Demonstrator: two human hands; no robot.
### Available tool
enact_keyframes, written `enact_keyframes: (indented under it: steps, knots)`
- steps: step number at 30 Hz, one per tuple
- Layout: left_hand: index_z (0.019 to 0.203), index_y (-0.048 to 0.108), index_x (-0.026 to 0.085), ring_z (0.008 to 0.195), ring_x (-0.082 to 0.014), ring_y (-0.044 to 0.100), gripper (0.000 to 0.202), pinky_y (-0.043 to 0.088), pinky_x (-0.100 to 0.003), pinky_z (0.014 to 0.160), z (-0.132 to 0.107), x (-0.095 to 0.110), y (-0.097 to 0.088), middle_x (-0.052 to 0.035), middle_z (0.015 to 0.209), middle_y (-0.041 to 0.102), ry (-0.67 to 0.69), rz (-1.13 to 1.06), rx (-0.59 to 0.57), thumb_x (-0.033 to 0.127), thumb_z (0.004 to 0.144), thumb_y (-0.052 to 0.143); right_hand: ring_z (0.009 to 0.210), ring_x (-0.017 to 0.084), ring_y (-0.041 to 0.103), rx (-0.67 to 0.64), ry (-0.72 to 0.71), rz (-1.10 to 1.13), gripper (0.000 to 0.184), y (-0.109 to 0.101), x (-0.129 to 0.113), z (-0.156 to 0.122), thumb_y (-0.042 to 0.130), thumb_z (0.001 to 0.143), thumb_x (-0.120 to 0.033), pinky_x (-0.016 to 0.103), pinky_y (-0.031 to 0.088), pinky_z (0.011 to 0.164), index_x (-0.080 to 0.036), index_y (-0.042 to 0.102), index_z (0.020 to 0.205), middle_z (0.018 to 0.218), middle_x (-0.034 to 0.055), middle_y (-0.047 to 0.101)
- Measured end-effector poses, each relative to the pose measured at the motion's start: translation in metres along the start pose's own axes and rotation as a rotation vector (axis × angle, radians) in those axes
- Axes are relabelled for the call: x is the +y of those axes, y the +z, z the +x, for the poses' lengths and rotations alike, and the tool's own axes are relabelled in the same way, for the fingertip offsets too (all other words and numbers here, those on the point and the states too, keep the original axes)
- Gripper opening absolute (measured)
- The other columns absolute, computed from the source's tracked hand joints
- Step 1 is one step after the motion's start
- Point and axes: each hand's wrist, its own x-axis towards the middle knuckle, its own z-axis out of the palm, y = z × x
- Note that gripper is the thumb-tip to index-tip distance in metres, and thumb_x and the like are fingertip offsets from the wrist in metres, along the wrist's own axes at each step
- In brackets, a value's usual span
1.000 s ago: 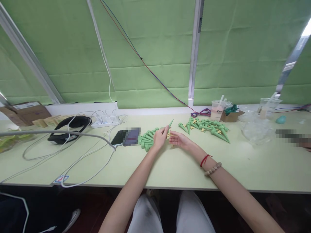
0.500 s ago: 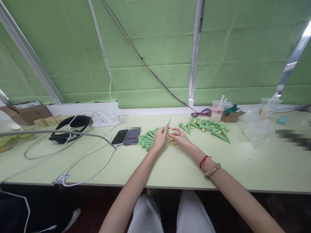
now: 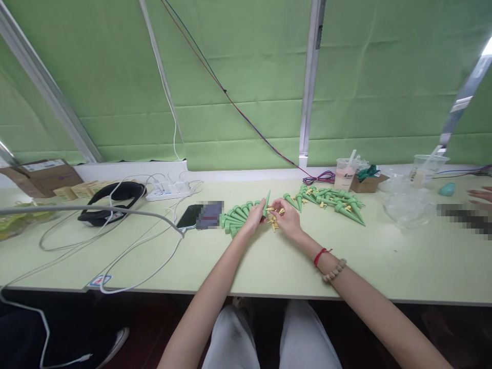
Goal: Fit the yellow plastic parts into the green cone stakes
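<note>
My left hand [image 3: 254,218] is closed round a green plastic spike [image 3: 267,198], which points up and away from me. Close beside it, my right hand [image 3: 289,220] pinches a small yellow plastic piece [image 3: 270,209] against the side of that spike; whether the piece sits in it is too small to tell. Several loose yellow pieces [image 3: 274,225] lie on the table under my hands. To the left of my left hand, green spikes [image 3: 233,219] are fanned out in a row. Farther right lies a heap of green spikes [image 3: 331,197] with yellow pieces among them.
Two phones [image 3: 189,217] lie left of the fanned spikes, near a black headset [image 3: 111,202], white cables and a power strip [image 3: 169,191]. At the back right stand a drink cup [image 3: 343,177], a small box [image 3: 367,184] and plastic bags [image 3: 407,207]. Another person's hand [image 3: 482,195] shows at the right edge.
My right hand has closed in on the spike, its fingers now pinching a yellow piece at the spike's side. Another person's hand has appeared at the right edge.
</note>
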Motion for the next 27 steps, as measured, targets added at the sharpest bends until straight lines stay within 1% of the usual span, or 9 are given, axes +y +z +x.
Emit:
enact_keyframes:
  steps: [4,7,9,12,16,19,23,25,27]
  knots:
    - [0.082,0.063,0.010,0.037,-0.0059,0.030,0.060,0.023,-0.020,0.040,0.000,-0.002,0.000,0.0023,0.044,0.039,0.163,0.007,0.030,0.064,0.079,0.037,0.074,0.014,0.058,-0.020,0.140,0.157,0.017,0.000,0.003,0.005,0.059,0.070,-0.024,0.026,0.045,0.064,-0.020,0.058,0.087,0.088,0.0015,0.065]
    - [0.097,0.064,0.010,0.039,-0.0061,0.031,0.062,0.026,-0.021,0.042,0.002,-0.003,0.000,0.0024,0.046,0.041,0.303,0.048,0.069,0.061,0.081,0.034,0.067,0.013,0.058,-0.138,0.468,0.447,0.020,-0.003,0.001,0.009,0.057,0.075,-0.032,0.024,0.047,0.057,-0.016,0.062,0.085,0.093,0.0065,0.065]
    - [0.098,0.065,0.009,0.042,-0.0069,0.035,0.060,0.030,-0.021,0.046,0.003,-0.004,0.000,0.0019,0.048,0.043,0.377,0.089,0.087,0.059,0.081,0.036,0.063,0.011,0.057,-0.207,0.646,0.614,0.024,-0.006,-0.003,0.010,0.055,0.077,-0.036,0.023,0.048,0.053,-0.014,0.064,0.082,0.094,0.0087,0.064]
    - [0.096,0.067,0.009,0.051,-0.0093,0.043,0.057,0.035,-0.022,0.053,0.005,-0.007,-0.001,-0.0002,0.054,0.048,0.462,0.159,0.088,0.057,0.081,0.039,0.061,0.008,0.056,-0.267,0.697,0.730,0.017,-0.009,-0.009,0.009,0.060,0.076,-0.030,0.019,0.048,0.053,-0.014,0.065,0.081,0.093,0.0078,0.064]
    - [0.096,0.068,0.010,0.055,-0.0110,0.046,0.057,0.036,-0.023,0.055,0.008,-0.013,-0.001,-0.0004,0.055,0.048,0.490,0.247,0.073,0.055,0.083,0.036,0.064,0.007,0.057,-0.255,0.719,0.723,0.011,-0.007,-0.008,0.006,0.062,0.073,-0.018,0.017,0.049,0.056,-0.015,0.062,0.083,0.084,0.0051,0.063]
    - [0.096,0.067,0.010,0.051,-0.0110,0.044,0.058,0.036,-0.023,0.053,0.009,-0.015,-0.001,-0.0003,0.052,0.048,0.432,0.260,0.068,0.056,0.083,0.035,0.065,0.009,0.059,-0.213,0.636,0.646,0.012,-0.002,-0.002,0.006,0.062,0.070,-0.016,0.020,0.049,0.055,-0.016,0.059,0.081,0.083,0.0042,0.062]
    - [0.083,0.068,0.011,0.048,-0.0116,0.045,0.058,0.036,-0.024,0.052,0.009,-0.015,-0.002,0.0000,0.047,0.046,0.357,0.274,0.049,0.056,0.084,0.032,0.065,0.012,0.057,-0.093,0.197,0.341,0.006,0.004,0.006,0.006,0.058,0.068,-0.017,0.025,0.049,0.059,-0.017,0.056,0.074,0.083,0.0032,0.060]
    - [0.077,0.067,0.012,0.048,-0.0115,0.046,0.058,0.036,-0.024,0.052,0.009,-0.015,-0.003,-0.0003,0.046,0.047,0.357,0.266,0.048,0.057,0.084,0.031,0.067,0.012,0.057,-0.055,0.034,0.237,0.005,0.004,0.006,0.005,0.056,0.068,-0.018,0.027,0.049,0.063,-0.017,0.057,0.073,0.082,0.0030,0.060]
    - [0.078,0.067,0.011,0.050,-0.0118,0.047,0.059,0.037,-0.023,0.053,0.009,-0.015,-0.003,-0.0009,0.047,0.049,0.374,0.263,0.061,0.057,0.084,0.030,0.067,0.013,0.058,-0.082,0.063,0.269,0.009,0.003,0.003,0.004,0.058,0.069,-0.024,0.026,0.049,0.061,-0.017,0.057,0.075,0.084,0.0038,0.061]
